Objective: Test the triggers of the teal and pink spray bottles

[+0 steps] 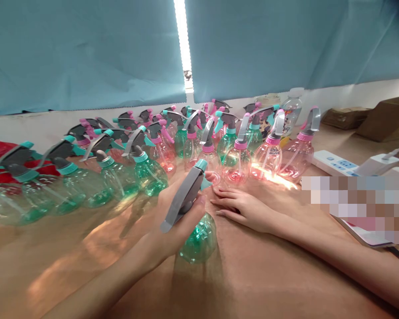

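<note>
My left hand [176, 221] is wrapped round the neck of a green spray bottle [199, 243] with a grey and teal spray head, which stands upright near the middle of the table. Just to its right, my right hand [241, 207] lies palm down on the brown table [269, 283], fingers spread, holding nothing. Beyond my hands stand several pink spray bottles [236, 166] with pink collars. More green spray bottles [149, 175] with teal collars form a row towards the left edge.
A white power strip [335, 163] with plugs lies at the right, near a blurred-out device. Behind are cardboard boxes [385, 118] and a clear capped bottle [291, 110]. Red material [0, 150] shows at the left. Blue sheeting [86, 53] hangs at the back.
</note>
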The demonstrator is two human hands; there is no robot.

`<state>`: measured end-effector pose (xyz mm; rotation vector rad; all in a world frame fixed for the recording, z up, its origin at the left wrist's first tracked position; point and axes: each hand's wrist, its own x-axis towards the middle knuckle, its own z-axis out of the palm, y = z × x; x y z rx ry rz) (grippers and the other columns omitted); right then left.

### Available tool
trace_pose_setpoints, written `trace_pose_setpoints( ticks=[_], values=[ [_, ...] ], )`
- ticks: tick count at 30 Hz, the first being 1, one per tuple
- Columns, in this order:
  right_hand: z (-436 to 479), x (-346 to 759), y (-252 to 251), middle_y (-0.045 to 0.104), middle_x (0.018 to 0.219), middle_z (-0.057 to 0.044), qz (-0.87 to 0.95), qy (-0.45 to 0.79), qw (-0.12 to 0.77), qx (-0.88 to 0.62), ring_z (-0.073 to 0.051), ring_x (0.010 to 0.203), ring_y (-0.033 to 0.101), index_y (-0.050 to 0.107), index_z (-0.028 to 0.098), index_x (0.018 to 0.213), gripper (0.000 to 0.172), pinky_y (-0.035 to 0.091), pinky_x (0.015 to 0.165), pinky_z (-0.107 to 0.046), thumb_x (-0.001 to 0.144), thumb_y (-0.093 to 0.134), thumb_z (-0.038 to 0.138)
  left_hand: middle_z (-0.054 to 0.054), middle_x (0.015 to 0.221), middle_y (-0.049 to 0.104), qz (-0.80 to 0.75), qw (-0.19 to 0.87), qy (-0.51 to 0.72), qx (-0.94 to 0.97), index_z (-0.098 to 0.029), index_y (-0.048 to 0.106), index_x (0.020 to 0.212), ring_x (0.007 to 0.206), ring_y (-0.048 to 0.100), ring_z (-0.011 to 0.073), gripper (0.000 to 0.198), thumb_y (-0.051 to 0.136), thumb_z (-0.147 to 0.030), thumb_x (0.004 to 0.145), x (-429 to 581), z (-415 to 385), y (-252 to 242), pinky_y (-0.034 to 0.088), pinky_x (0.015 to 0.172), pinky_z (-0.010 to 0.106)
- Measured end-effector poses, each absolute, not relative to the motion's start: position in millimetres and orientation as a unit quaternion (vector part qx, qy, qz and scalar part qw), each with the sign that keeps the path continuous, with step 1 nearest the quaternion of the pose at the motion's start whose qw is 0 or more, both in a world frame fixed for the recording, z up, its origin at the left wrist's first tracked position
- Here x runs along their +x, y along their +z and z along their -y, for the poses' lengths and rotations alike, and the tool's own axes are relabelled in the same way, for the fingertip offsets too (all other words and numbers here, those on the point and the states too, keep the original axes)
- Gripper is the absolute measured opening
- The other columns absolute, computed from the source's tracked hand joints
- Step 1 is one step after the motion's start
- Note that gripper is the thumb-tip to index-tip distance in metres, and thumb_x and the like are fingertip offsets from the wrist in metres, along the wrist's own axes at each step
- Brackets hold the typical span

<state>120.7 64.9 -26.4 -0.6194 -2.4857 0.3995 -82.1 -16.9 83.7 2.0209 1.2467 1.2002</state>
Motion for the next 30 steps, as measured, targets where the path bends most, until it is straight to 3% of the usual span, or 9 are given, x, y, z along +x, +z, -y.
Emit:
trace_pose_setpoints(
  ticks=[12, 24, 30],
  values=[
    [-65.7, 121.0, -25.7, 0.061, 0.135, -0.011, 0.929, 0.137, 0.252, -0.233, -0.028, 0.129, 0.053, 0.064, 0.022, 0.127, 0.037, 0.047, 0.105, -0.048, 0.101, 0.045, 0.04, 0.002, 0.086, 0.064, -0.45, 0.236, 0.445, 0.737, -0.024, 0.062, 0.116, 0.062, 0.054, 0.0146, 0.031, 0.052, -0.025, 0.087, -81.4, 17.8, 85.1, 0.048, 0.064, 0.03],
    [-65.2, 120.7, -25.2, 0.062, 0.133, -0.014, 0.927, 0.141, 0.263, -0.226, -0.029, 0.128, 0.054, 0.065, 0.018, 0.125, 0.036, 0.048, 0.104, -0.049, 0.1, 0.047, 0.037, -0.002, 0.073, 0.056, -0.447, 0.237, 0.447, 0.738, -0.023, 0.061, 0.114, 0.058, 0.05, 0.0137, 0.029, 0.05, -0.022, 0.087, -79.8, 18.6, 85.6, 0.043, 0.059, 0.027],
    [-64.8, 120.6, -25.1, 0.062, 0.133, -0.013, 0.927, 0.14, 0.264, -0.229, -0.029, 0.128, 0.054, 0.065, 0.019, 0.125, 0.036, 0.048, 0.104, -0.048, 0.1, 0.047, 0.037, -0.004, 0.068, 0.043, -0.457, 0.252, 0.433, 0.735, -0.024, 0.061, 0.107, 0.05, 0.037, 0.0111, 0.023, 0.048, -0.023, 0.088, -78.8, 18.7, 88.9, 0.034, 0.051, 0.026]
  ],
)
